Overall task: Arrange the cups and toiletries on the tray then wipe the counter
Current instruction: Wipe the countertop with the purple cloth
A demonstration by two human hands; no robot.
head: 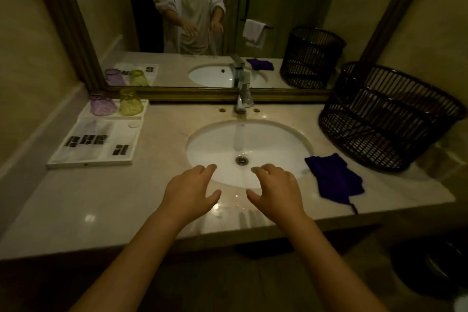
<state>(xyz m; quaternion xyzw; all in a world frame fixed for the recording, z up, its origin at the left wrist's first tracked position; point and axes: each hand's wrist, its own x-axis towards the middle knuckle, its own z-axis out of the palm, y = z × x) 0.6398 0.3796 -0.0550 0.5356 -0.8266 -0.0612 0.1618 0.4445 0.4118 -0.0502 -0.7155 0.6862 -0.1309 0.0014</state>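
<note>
Left hand (pixel 190 188) and right hand (pixel 276 186) over the sink's (pixel 249 144) near rim — fingers spread loosely, grasping nothing. Purple cup (pixel 102 104) and yellow cup (pixel 131 102) upside down at tray's (pixel 90 164) far end, toiletries (pixel 87 140) nearer — too dim to identify. Purple cloth (pixel 334 176) right of sink on counter (pixel 101 200).

no readable text, dark labels on tray (pixel 64 163) packets too blurred
</note>
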